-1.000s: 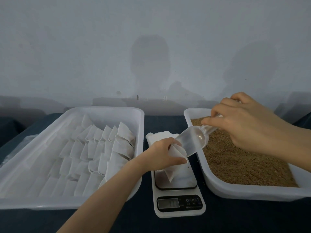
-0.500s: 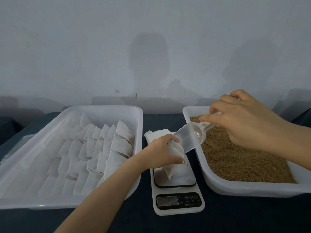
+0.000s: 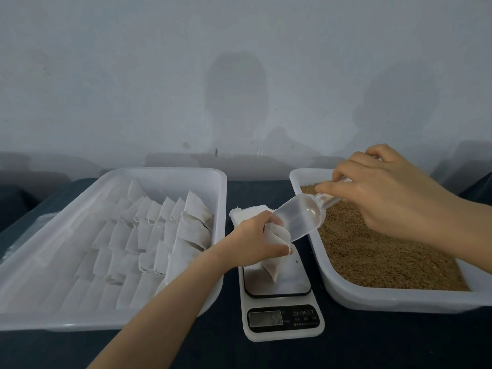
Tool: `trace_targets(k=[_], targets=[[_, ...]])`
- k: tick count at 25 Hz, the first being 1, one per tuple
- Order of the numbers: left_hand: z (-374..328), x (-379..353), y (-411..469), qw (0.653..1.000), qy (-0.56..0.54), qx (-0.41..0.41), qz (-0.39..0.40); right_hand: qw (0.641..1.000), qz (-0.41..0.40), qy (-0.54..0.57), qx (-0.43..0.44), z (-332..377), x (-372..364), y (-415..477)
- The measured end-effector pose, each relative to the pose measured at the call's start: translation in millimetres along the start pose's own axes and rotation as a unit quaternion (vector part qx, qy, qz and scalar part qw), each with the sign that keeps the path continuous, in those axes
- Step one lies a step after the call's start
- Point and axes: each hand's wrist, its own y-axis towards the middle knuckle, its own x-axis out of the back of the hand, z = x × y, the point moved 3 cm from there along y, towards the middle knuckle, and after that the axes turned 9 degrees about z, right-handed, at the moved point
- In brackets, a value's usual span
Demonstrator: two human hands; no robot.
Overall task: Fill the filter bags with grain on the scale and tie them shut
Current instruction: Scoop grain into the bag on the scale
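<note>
Mid-fill right now

Left hand [image 3: 250, 243] is pinching a filter bag [image 3: 274, 265] open on the digital scale [image 3: 282, 319] platform. Right hand [image 3: 391, 195] is gripping a clear scoop [image 3: 298, 219], tilting it into the bag beside the grain tray [image 3: 372, 299].

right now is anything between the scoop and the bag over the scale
Nothing visible. The clear scoop, held by the right hand, has its lip at the mouth of the filter bag, which the left hand pinches open over the scale.
</note>
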Motion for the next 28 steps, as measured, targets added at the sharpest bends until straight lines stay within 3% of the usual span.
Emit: trace_targets(k=[7, 10, 14, 19, 28], targets=[[-3, 0, -2, 1.000, 0.005, -0.007, -0.005, 0.999, -0.042, 0.016, -0.007, -10, 0, -8], [-2, 0, -2, 1.000, 0.011, -0.002, 0.000, 0.996, -0.056, 0.016, -0.070, -38, -10, -18], [-1, 0, -2, 1.000, 0.011, -0.005, 0.008, 0.981, 0.047, 0.015, -0.186, -78, -57, -40], [1, -1, 0, 1.000, 0.020, -0.004, 0.011, 0.949, 0.224, -0.024, -0.222, -89, -118, -62], [5, -1, 3, 1.000, 0.026, -0.008, 0.013, 0.938, 0.253, 0.022, -0.235, -68, -143, -64]])
